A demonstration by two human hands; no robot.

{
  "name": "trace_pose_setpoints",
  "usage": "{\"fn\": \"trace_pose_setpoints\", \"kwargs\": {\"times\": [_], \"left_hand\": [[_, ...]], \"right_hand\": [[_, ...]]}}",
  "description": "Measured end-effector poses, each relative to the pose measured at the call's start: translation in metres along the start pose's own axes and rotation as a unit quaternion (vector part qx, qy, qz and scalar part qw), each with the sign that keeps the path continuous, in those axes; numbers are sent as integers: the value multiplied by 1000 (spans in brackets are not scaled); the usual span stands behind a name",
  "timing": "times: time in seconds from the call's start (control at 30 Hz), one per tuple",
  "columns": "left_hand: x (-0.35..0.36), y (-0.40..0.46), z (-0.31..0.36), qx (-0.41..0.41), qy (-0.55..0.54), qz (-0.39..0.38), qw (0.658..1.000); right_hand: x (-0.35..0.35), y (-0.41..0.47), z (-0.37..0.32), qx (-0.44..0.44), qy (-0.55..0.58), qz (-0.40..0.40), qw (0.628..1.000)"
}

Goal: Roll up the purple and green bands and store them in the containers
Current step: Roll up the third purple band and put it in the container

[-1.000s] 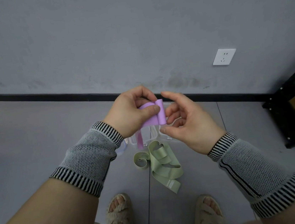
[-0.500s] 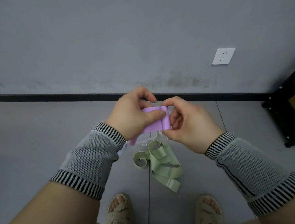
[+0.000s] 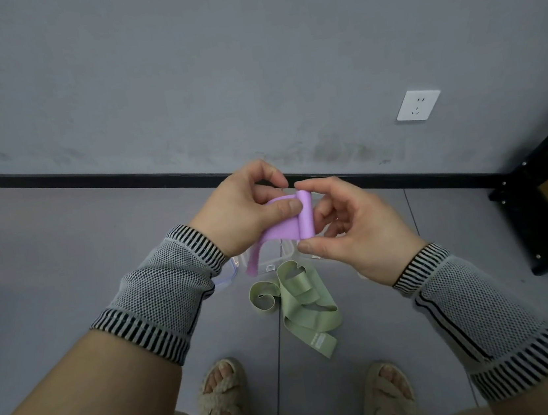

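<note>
Since 0.5 s ago the right hand (image 3: 354, 228) has loosened, now pinching the upright roll of the purple band (image 3: 288, 224) by its ends, left hand (image 3: 249, 213) gripping the flat tail leftward.

obstacles: clear containers (image 3: 273, 259) directly under fingers (image 3: 308, 246), green band (image 3: 306, 301) nearer on floor (image 3: 47, 255) | open floor left of fingers | black rack (image 3: 542, 209) far right
</note>
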State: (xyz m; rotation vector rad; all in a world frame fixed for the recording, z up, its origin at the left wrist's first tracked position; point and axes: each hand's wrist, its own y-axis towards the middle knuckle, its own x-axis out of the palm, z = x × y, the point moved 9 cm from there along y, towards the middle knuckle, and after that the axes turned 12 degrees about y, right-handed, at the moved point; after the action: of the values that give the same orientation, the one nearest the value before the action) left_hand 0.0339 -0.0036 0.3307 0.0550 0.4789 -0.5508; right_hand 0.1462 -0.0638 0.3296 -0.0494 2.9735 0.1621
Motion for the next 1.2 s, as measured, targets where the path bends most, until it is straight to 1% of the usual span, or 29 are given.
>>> {"fn": "trace_pose_setpoints", "kwargs": {"times": [0.07,0.13,0.23,0.37,0.47,0.53,0.6,0.67,0.73,0.83,0.93,1.03,1.2], "left_hand": [[1,0,0,2,-2,-5,1000],[1,0,-1,1,5,-3,1000],[-2,1,0,-4,54,17,998],[-1,2,5,12,143,54,988],[0,2,7,20,162,78,984],[0,2,5,9,124,74,989],[-3,2,1,-12,57,58,997],[-2,0,0,-23,0,29,999],[1,-1,-1,-24,-29,0,999],[3,0,-3,-21,-44,-21,999],[4,0,-4,-21,-43,-31,998],[4,0,-6,-26,-9,-33,999],[-2,-1,-3,-17,64,-24,998]], "right_hand": [[2,-1,0,4,19,-11,1000],[2,-1,1,4,15,-11,1000],[0,-1,3,-4,-56,0,998],[1,0,1,-23,-177,17,984],[2,1,-4,-40,-208,15,977],[2,2,-1,-34,-172,10,984],[1,3,5,-13,-76,4,997],[-1,3,9,8,10,-4,1000],[1,3,10,18,44,-20,999],[4,3,9,21,50,-31,998],[5,3,8,20,32,-33,999],[4,3,9,19,7,-38,999],[3,2,11,20,3,-44,999]]}}
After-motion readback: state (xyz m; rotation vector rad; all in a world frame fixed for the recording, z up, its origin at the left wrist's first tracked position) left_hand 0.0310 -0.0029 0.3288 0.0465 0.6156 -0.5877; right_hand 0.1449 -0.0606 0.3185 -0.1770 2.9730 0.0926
